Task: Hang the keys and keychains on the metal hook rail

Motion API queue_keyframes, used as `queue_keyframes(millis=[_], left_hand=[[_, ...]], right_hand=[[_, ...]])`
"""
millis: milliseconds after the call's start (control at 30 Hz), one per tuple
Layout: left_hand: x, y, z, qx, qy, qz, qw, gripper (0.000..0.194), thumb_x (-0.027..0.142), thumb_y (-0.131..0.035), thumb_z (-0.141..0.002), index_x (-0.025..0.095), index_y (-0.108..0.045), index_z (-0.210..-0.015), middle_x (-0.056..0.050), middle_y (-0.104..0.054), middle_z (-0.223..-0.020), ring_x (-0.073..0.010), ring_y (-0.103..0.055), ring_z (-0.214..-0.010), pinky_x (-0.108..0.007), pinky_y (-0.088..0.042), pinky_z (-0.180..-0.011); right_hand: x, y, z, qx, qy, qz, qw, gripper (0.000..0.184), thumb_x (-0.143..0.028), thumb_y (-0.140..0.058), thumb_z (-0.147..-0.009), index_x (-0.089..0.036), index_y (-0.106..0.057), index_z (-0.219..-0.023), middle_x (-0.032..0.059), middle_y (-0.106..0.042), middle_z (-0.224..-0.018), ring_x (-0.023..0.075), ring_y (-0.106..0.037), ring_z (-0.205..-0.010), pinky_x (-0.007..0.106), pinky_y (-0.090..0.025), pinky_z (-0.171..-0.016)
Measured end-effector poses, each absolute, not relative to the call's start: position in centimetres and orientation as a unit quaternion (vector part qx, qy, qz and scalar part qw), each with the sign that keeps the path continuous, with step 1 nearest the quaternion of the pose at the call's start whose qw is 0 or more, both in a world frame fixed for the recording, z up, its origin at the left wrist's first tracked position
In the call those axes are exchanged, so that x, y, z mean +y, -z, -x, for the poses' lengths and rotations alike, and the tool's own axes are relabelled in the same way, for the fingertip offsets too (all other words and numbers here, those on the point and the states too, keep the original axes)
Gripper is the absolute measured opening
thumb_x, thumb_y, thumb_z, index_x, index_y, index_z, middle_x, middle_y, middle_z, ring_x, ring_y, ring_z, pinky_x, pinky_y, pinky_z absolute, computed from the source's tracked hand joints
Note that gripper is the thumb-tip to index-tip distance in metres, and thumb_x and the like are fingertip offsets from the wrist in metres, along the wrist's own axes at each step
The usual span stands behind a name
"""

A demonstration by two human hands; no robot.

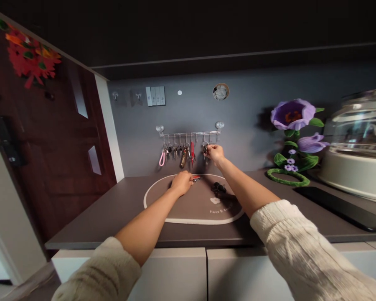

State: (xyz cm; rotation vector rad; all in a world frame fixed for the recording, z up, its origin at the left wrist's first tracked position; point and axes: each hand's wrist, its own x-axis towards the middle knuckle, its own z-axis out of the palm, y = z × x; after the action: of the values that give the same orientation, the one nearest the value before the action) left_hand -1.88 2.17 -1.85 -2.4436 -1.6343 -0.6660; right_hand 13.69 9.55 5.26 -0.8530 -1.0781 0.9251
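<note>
My right hand (215, 154) is closed on a bunch of keys (205, 149), whose ring is up at a hook of the clear hook rail (188, 134) on the wall. Whether the ring hangs on the hook I cannot tell. Low over the brown mat (191, 209), my left hand (181, 182) has its fingers closed at a small bunch of keys with a red part (195, 178). Several key bunches hang left of my right hand, among them a pink loop strap (162, 158), a brown tag (183, 159) and a red lanyard (192, 154). A black key fob bunch (218, 187) lies on the mat.
On the right of the counter (109, 209) stand purple knitted flowers (293, 115), a black phone-like slab (341, 208) and a white appliance with a clear dome (357, 167). Wall switches (155, 96) are above the rail. A dark cabinet (188, 33) overhangs. A red door (50, 146) is left.
</note>
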Motion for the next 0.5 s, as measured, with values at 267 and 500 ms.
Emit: queue_keyframes(millis=[267, 500], left_hand=[[2.1, 1.9, 1.7, -0.558, 0.204, 0.801, 0.070, 0.018, 0.026, -0.057, -0.074, 0.021, -0.063, -0.091, -0.004, -0.059, -0.096, -0.0167, -0.055, -0.090, -0.026, -0.041, -0.077], [2.2, 2.1, 1.4, -0.554, 0.190, 0.807, 0.078, 0.017, 0.024, -0.050, -0.078, 0.021, -0.064, -0.088, -0.005, -0.058, -0.095, -0.0174, -0.055, -0.091, -0.026, -0.041, -0.077]], right_hand=[[8.0, -4.1, -14.4, -0.453, -0.387, 0.424, 0.682, 0.013, -0.003, -0.048, -0.069, -0.015, -0.049, -0.066, -0.0031, -0.051, -0.055, 0.0046, -0.048, -0.048, 0.016, -0.042, -0.050], [5.2, -2.7, -15.1, -0.444, -0.395, 0.456, 0.662, 0.014, -0.002, -0.048, -0.066, -0.015, -0.051, -0.072, -0.0019, -0.052, -0.062, 0.0035, -0.046, -0.048, 0.016, -0.040, -0.049]])
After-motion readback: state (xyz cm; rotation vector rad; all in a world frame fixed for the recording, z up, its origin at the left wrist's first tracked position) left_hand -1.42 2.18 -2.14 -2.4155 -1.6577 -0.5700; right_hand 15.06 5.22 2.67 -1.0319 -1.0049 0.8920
